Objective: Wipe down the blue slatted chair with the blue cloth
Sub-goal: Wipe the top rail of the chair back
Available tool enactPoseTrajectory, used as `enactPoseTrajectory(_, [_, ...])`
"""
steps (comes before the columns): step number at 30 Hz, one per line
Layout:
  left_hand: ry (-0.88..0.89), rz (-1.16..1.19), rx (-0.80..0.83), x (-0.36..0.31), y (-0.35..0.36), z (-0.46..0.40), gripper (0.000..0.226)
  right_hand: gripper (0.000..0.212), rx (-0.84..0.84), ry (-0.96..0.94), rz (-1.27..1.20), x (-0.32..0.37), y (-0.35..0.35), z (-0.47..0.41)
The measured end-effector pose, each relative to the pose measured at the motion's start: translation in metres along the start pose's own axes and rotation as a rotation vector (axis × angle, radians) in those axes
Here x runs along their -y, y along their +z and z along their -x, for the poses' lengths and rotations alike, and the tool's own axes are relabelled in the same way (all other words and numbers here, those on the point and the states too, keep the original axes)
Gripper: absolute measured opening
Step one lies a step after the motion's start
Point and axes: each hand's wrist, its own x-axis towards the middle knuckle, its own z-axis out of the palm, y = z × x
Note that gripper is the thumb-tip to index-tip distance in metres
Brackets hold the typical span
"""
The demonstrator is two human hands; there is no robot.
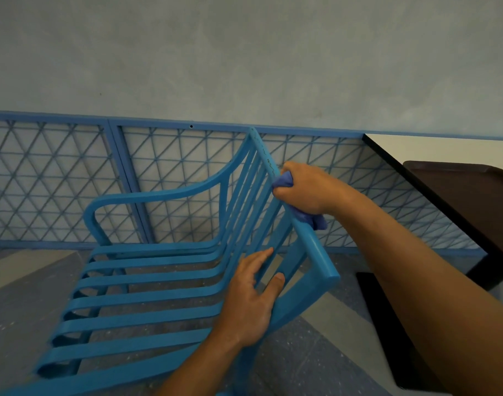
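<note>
— Right, where's the cloth now?

— Centre right of the frame: the right hand [304, 190] has its fingers curled round the bunched blue cloth [316, 220], pressing it on the top rail of the blue slatted metal chair [147, 292].

— And the other hand?

— The left hand [251, 292] sits lower centre, fingers straight and spread against the back slats, thumb on the side post, steadying it. Not clenched on anything.

— How far along, you reckon?

— Early to middling, I'd judge. Squiggly marks show on the rail above the cloth, so that stretch looks unwiped. Seat slats at lower left and the armrest at centre left are well apart from the cloth; I can't tell whether they're clean.
</note>
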Motion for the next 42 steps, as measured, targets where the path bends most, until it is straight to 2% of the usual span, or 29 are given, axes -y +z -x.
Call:
enactPoseTrajectory(3, [-0.003, 0.0, 0.007, -0.001, 0.0, 0.001, 0.045, 0.019, 0.055, 0.026, -0.038, 0.005, -0.005, -0.016])
enactPoseTrajectory(7, [-0.018, 0.036, 0.01, -0.003, 0.0, 0.001, 0.044, 0.031, -0.013, 0.085, -0.028, 0.006, 0.001, -0.032])
enactPoseTrajectory(9, [-0.023, 0.038, 0.005, -0.004, -0.001, 0.002, 0.044, 0.027, -0.02, 0.081, -0.033, 0.008, 0.001, -0.025])
enactPoseTrajectory(11, [-0.027, 0.029, 0.0, -0.004, -0.001, 0.003, 0.042, 0.014, -0.027, 0.081, -0.026, 0.011, -0.002, -0.008])
enactPoseTrajectory(13, [-0.028, 0.021, -0.006, -0.006, -0.002, 0.003, 0.041, 0.01, -0.03, 0.065, 0.058, 0.015, -0.003, 0.016])
enactPoseTrajectory(15, [-0.032, 0.03, -0.03, -0.01, -0.001, 0.003, 0.039, 0.016, -0.032, 0.044, 0.112, 0.019, -0.004, 0.041])
enactPoseTrajectory(17, [-0.042, 0.071, -0.087, -0.019, -0.002, 0.005, 0.034, 0.029, -0.022, 0.061, 0.063, 0.022, -0.008, 0.061])
enactPoseTrajectory(20, [-0.012, 0.269, -0.212, -0.05, -0.008, 0.005, 0.029, 0.039, -0.023, 0.126, -0.112, 0.03, -0.019, 0.075])
enactPoseTrajectory(22, [0.019, 0.395, -0.22, -0.08, -0.015, 0.002, 0.032, 0.039, -0.042, 0.092, -0.283, 0.037, -0.025, 0.075])
enactPoseTrajectory(25, [0.061, 0.478, -0.149, -0.119, -0.026, -0.008, 0.054, 0.022, -0.092, 0.166, -0.602, 0.048, -0.023, 0.07])
enactPoseTrajectory(27, [0.049, 0.451, -0.152, -0.133, -0.031, -0.018, 0.051, 0.012, -0.012, 0.229, -0.937, 0.055, -0.018, 0.069])
enactPoseTrajectory(28, [0.037, 0.417, -0.152, -0.136, -0.031, -0.023, 0.048, 0.013, 0.01, 0.238, -1.007, 0.054, -0.014, 0.069])
enactPoseTrajectory(29, [0.025, 0.376, -0.141, -0.137, -0.031, -0.027, 0.044, 0.018, -0.008, 0.225, -0.96, 0.052, -0.012, 0.071])
enactPoseTrajectory(32, [0.027, 0.268, -0.064, -0.132, -0.022, -0.037, 0.033, 0.038, -0.224, 0.073, -0.391, 0.036, -0.01, 0.074])
enactPoseTrajectory(34, [0.022, 0.195, -0.02, -0.123, -0.013, -0.039, 0.036, 0.037, -0.256, 0.025, -0.206, 0.024, -0.013, 0.077])
enactPoseTrajectory(37, [0.126, 0.005, -0.088, -0.114, -0.002, -0.04, 0.045, 0.029, -0.161, 0.027, -0.222, 0.006, -0.012, 0.083])
enactPoseTrajectory(40, [0.269, -0.14, -0.195, -0.109, 0.0, -0.045, 0.054, 0.041, -0.073, -0.024, -0.335, -0.001, -0.006, 0.085])
enactPoseTrajectory(42, [0.281, -0.14, -0.179, -0.107, -0.003, -0.05, 0.049, 0.048, -0.026, -0.068, -0.413, -0.004, -0.005, 0.083])
